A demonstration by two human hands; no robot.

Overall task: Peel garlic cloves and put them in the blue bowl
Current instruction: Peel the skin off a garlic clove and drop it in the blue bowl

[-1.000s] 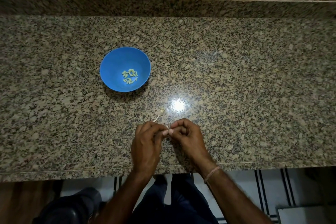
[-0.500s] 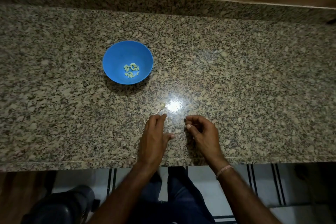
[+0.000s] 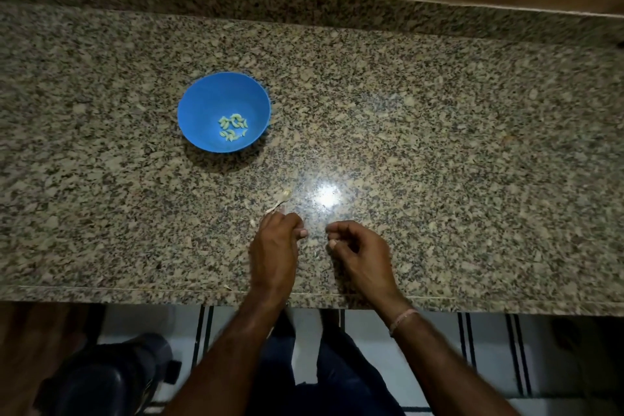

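Garlic cloves (image 3: pixel 233 127), about nine, lie in one blue bowl (image 3: pixel 202 105).

One blue bowl (image 3: pixel 202 105), two hands (image 3: pixel 275 246) (image 3: pixel 363 257), one garlic clove (image 3: pixel 285 194)

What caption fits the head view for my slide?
Left hand and right hand apart over granite counter; garlic piece beyond the left, peeled cloves in blue bowl.

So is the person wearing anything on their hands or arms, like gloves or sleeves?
No gloves and no sleeves in view: the left hand and right hand are bare, as are both forearms. The one thing worn is a thin pinkish thread band round the right wrist. No rings or watch show.
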